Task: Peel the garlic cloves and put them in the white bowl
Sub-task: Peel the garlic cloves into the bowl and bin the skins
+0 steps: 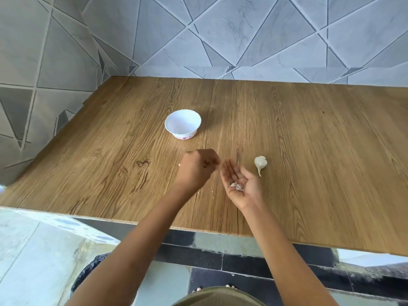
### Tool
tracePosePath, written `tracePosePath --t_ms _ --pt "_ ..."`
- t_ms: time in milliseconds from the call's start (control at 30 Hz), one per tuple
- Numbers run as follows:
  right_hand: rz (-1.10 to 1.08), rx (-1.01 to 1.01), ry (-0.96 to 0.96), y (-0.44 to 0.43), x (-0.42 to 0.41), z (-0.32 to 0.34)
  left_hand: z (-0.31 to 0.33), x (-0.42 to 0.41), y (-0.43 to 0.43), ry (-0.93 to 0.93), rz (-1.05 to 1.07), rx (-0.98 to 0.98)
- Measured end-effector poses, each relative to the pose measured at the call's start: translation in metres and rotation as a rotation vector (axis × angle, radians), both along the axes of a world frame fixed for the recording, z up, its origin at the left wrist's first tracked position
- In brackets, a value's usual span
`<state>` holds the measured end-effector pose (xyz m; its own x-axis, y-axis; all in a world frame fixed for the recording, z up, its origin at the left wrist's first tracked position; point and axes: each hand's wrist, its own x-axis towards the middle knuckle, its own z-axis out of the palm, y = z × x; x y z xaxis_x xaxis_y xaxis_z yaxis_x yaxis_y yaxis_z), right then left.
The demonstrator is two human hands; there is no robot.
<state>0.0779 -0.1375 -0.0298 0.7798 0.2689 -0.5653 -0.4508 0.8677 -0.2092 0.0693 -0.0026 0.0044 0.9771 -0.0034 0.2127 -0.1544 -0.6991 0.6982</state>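
Observation:
The white bowl (183, 124), scalloped at the rim with a pink band at its base, stands on the wooden counter (309, 140) beyond my hands. My left hand (197, 167) hovers in front of it with the fingers curled shut, knuckles up and slightly blurred. A small pale tip of a garlic clove (179, 165) peeks out at its left edge. My right hand (239, 184) lies palm up with the fingers spread, and scraps of garlic peel (236, 186) rest loose on the palm. A garlic bulb (260, 163) with its stem lies on the counter just right of that hand.
A few tiny peel crumbs (198, 192) lie on the wood near my left wrist. Tiled walls close off the counter at the back and left. The counter's front edge (154, 224) runs under my forearms, with the floor below.

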Motion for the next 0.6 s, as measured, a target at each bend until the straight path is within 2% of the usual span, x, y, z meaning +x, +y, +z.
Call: tracePosePath --t_ms 67,167,233,400,500,600 --pt "0.003 0.001 -0.011 -0.004 0.001 -0.002 -0.006 0.006 0.02 0.089 0.018 0.134" --pt "0.011 0.014 -0.043 -0.008 0.0 -0.003 -0.02 0.004 0.033 0.203 -0.07 0.366" --pt "0.019 0.026 -0.05 -0.009 -0.001 -0.003 -0.028 -0.005 0.03 0.224 -0.121 0.433" --pt "0.009 0.043 -0.047 -0.01 -0.004 -0.003 -0.041 -0.044 0.016 0.164 -0.148 0.467" --pt "0.019 0.036 -0.046 -0.011 -0.006 -0.004 -0.042 -0.05 0.015 0.177 -0.174 0.407" --pt "0.027 0.048 -0.039 -0.011 -0.01 -0.004 -0.038 -0.042 0.021 0.198 -0.006 0.361"
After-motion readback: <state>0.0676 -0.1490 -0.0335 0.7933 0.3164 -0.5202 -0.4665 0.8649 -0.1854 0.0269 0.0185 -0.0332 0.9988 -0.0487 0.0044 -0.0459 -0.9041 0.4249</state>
